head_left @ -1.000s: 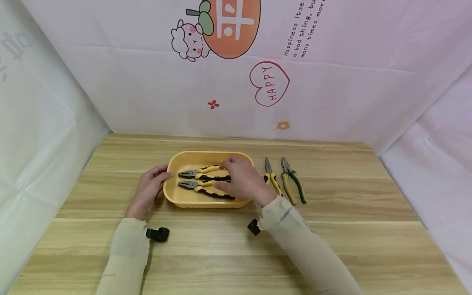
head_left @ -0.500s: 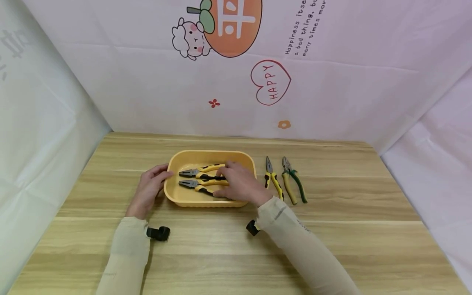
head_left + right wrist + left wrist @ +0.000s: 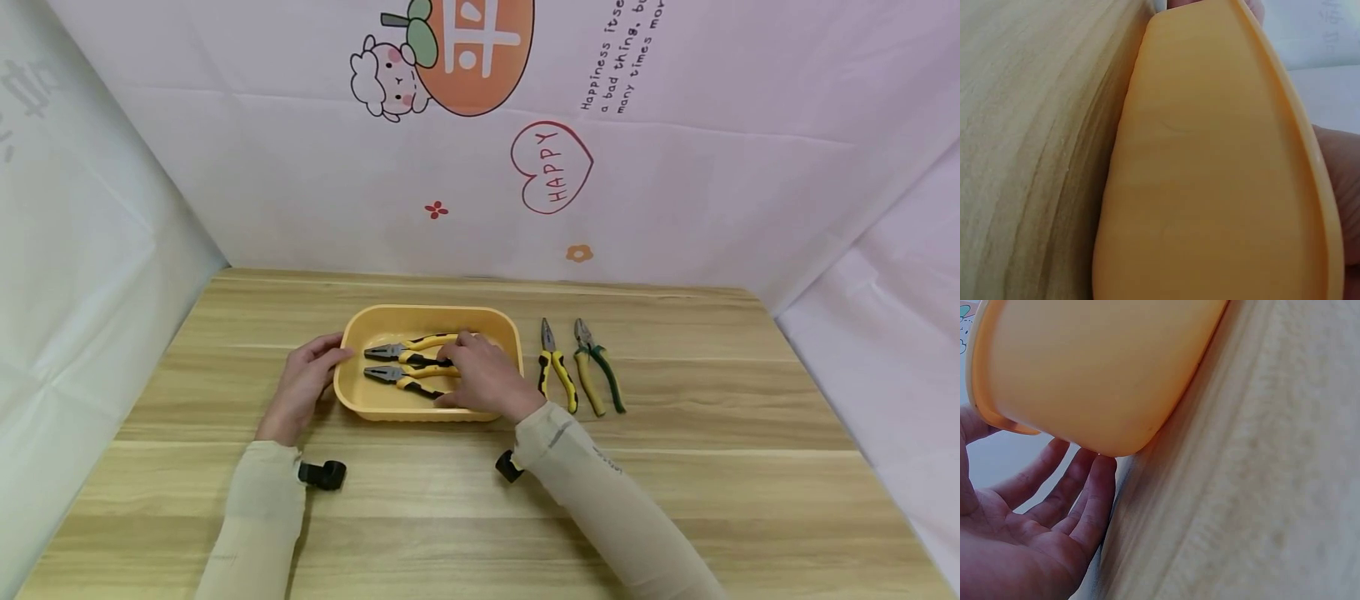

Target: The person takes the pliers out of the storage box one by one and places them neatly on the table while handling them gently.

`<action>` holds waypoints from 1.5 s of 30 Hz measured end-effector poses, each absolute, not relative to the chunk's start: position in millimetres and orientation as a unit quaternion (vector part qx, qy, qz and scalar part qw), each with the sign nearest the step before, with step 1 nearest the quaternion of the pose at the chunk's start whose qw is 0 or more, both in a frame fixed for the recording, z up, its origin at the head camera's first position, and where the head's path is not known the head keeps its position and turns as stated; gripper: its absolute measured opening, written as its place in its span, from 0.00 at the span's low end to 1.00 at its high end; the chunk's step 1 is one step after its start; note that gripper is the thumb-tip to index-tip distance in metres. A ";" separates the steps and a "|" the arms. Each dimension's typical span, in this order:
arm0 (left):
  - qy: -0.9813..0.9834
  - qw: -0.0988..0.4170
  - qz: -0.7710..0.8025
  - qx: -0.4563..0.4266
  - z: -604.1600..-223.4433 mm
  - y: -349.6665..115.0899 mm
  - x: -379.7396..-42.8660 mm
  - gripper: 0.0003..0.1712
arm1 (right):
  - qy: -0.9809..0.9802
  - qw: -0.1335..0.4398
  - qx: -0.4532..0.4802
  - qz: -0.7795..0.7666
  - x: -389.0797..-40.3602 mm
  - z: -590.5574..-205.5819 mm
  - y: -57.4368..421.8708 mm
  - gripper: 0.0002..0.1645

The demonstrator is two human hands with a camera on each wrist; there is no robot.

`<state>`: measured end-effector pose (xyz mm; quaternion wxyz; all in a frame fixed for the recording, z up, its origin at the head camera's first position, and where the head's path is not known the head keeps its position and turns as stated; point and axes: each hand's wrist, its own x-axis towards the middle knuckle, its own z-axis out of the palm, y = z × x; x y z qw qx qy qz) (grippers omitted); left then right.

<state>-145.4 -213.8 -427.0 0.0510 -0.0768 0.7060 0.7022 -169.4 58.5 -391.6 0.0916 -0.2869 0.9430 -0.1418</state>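
Two pairs of combination pliers with yellow-and-black handles, the far pair [image 3: 386,352] and the near pair [image 3: 386,375], lie in a yellow plastic tub [image 3: 427,412], metal heads to the left. My left hand [image 3: 302,379] holds the tub's left end, thumb at the rim and fingertips against the outer wall, as the left wrist view shows. Reaching in from the right, my right hand [image 3: 487,375] has thumb and fingers about the near pliers' handles and covers the handle ends. In the right wrist view the tub wall hides its fingers.
Right of the tub, long-nose pliers [image 3: 548,337] with yellow-and-black handles lie on the wooden table [image 3: 420,517]. Beside them are pliers with green-and-tan handles [image 3: 583,335]. A printed white cloth [image 3: 300,183] hangs behind the table.
My right hand has moved slightly down over the near pliers, its thumb going from the upper handle to the lower one. The left hand stays on the tub.
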 end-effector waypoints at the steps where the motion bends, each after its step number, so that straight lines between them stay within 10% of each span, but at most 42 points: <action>1: 0.706 0.051 0.702 -0.076 -427.0 -213.7 -145.4 0.29 | 0.943 0.091 -0.287 -0.140 -169.4 -392.4 58.1 0.37; 45: 0.706 0.052 0.702 -0.078 -425.4 -212.7 -143.5 0.30 | 0.929 0.123 -0.312 -0.154 -174.3 -400.3 61.7 0.34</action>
